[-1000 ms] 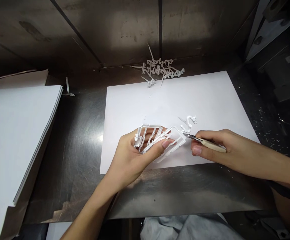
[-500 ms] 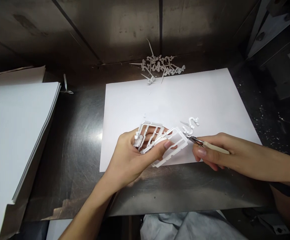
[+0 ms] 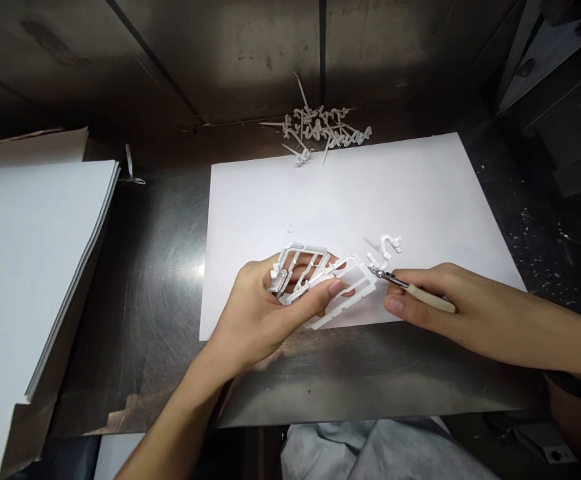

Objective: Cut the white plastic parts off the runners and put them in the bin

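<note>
A white plastic frame part (image 3: 350, 310) with open slots is gripped by my left hand (image 3: 265, 317), thumb across its front and fingers behind. My right hand (image 3: 435, 300) is closed around the cream handles of small side cutters (image 3: 427, 297). The cutters' metal jaws meet the frame's right corner, where a curly white sprue (image 3: 389, 247) with a thin spike sticks out. Whether the sprue is still joined to the frame I cannot tell. Both hands are over the near part of a white paper sheet (image 3: 270, 200).
Beyond the sheet lies a heap of cut white sprues (image 3: 320, 128) against the metal wall (image 3: 260, 53). On the left stands a stack of white sheets (image 3: 35, 233) with a loose white scrap (image 3: 133, 170) beside it. White crumbs dot the metal bench (image 3: 145, 280) at right.
My right hand's fingers have shifted slightly around the cutter handles, with the jaws staying at the frame's corner. The curly sprue has moved slightly to the right. My left hand is nearly still.
</note>
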A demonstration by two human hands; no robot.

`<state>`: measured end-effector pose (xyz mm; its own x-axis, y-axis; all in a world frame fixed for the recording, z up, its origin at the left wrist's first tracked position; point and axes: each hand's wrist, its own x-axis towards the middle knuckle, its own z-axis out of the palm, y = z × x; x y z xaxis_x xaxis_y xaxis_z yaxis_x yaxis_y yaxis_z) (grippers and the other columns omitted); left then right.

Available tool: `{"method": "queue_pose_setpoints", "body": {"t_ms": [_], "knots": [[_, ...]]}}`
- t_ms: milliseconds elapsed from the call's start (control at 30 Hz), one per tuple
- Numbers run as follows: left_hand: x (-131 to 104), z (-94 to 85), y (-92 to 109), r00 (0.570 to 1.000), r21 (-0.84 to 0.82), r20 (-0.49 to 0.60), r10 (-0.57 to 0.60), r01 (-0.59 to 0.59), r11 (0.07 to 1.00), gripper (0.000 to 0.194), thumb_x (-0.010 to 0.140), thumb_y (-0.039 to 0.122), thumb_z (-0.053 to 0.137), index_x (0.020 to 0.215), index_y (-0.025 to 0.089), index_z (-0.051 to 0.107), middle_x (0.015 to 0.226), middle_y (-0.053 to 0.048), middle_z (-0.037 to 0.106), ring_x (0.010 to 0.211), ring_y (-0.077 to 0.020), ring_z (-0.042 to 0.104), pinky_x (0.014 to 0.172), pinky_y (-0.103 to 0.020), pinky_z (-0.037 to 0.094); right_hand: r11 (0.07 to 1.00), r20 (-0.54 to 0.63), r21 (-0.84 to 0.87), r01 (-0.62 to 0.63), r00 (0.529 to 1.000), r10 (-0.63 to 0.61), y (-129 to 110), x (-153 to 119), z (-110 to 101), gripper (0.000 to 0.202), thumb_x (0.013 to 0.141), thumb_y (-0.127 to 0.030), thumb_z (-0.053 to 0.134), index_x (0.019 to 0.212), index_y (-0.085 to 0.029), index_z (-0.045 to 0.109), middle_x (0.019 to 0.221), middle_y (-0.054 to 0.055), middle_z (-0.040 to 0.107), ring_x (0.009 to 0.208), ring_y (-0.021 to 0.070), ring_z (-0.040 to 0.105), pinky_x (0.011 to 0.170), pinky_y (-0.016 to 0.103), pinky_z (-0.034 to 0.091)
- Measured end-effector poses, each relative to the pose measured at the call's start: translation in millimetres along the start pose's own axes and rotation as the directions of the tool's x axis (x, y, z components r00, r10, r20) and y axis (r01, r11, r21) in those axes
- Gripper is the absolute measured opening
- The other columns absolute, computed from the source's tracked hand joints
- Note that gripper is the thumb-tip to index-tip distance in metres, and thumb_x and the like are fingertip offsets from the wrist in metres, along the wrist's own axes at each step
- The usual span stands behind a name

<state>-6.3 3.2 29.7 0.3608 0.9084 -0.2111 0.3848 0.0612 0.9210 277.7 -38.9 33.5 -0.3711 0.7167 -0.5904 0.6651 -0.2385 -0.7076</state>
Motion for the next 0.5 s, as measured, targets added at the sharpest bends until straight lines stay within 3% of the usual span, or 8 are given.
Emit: {"method": "queue_pose_setpoints", "body": {"t_ms": [233, 367, 500], "knots": [[1.8, 3.1, -12.3, 1.000, -0.060, -0.008, 0.023, -0.024, 0.998, 0.028, 0.098, 0.046, 0.090, 0.108, 0.020, 0.087, 0.099, -0.005, 0.087, 0.084, -0.0217, 0.082, 0.072, -0.026, 0.064, 0.995, -0.183, -0.102, 0.008, 0.983, -0.027, 6.8, 8.8, 7.6, 0.065, 0.115, -0.075, 0.053, 0.077, -0.023, 0.054, 0.072, -0.001, 0.052, 0.067, 0.0201, 0.047, 0.062, 0.037, 0.034], [1.2, 2.8, -13.5, 0.999, -0.054, -0.022, 0.043, -0.044, 0.998, 0.026, 0.099, 0.045, 0.090, 0.109, 0.021, 0.086, 0.104, -0.005, 0.087, 0.087, -0.0202, 0.082, 0.074, -0.024, 0.064, 1.000, -0.146, -0.018, 0.022, 0.989, -0.025, 4.6, 7.5, 4.9, 0.061, 0.113, -0.075, 0.059, 0.080, -0.023, 0.057, 0.078, 0.000, 0.056, 0.073, 0.0217, 0.051, 0.065, 0.036, 0.037], [1.2, 1.6, -5.8, 0.999, -0.026, -0.010, 0.032, -0.033, 0.999, 0.026, 0.098, 0.045, 0.089, 0.104, 0.019, 0.086, 0.092, -0.004, 0.086, 0.079, -0.0204, 0.081, 0.069, -0.024, 0.063, 0.997, -0.025, 0.079, -0.008, 1.000, 0.010, 1.1, 4.3, 0.3, 0.059, 0.113, -0.077, 0.058, 0.088, -0.024, 0.064, 0.083, 0.001, 0.064, 0.074, 0.0237, 0.057, 0.062, 0.035, 0.036]]}}
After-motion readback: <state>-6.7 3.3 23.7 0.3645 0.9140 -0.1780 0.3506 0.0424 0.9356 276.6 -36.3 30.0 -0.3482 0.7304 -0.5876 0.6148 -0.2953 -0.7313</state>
